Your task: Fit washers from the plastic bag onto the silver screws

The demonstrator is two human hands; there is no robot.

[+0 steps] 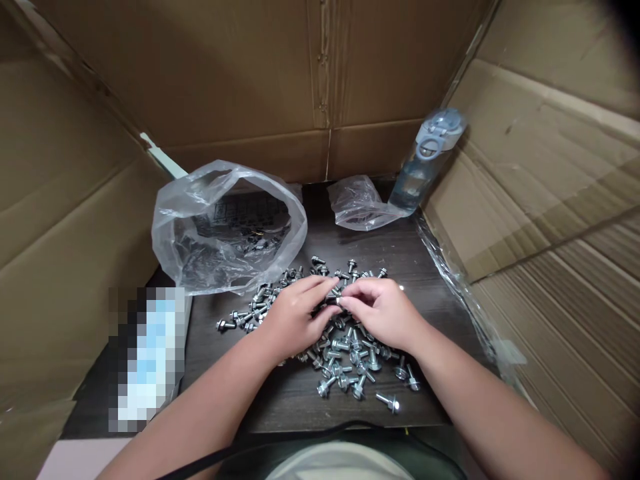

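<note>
A pile of small silver flange bolts (345, 360) lies spread on a dark wooden table (430, 293). My left hand (295, 317) and my right hand (383, 310) meet over the middle of the pile, fingertips touching at one bolt (336, 300) pinched between them. A large open clear plastic bag (227, 227) sits just behind and left of my left hand, with a few dark pieces inside.
A smaller crumpled plastic bag (357, 203) and a clear water bottle with a grey lid (425, 163) stand at the back right. Cardboard walls (545, 173) enclose the table on three sides. A blurred white and blue object (150, 353) lies at the left edge.
</note>
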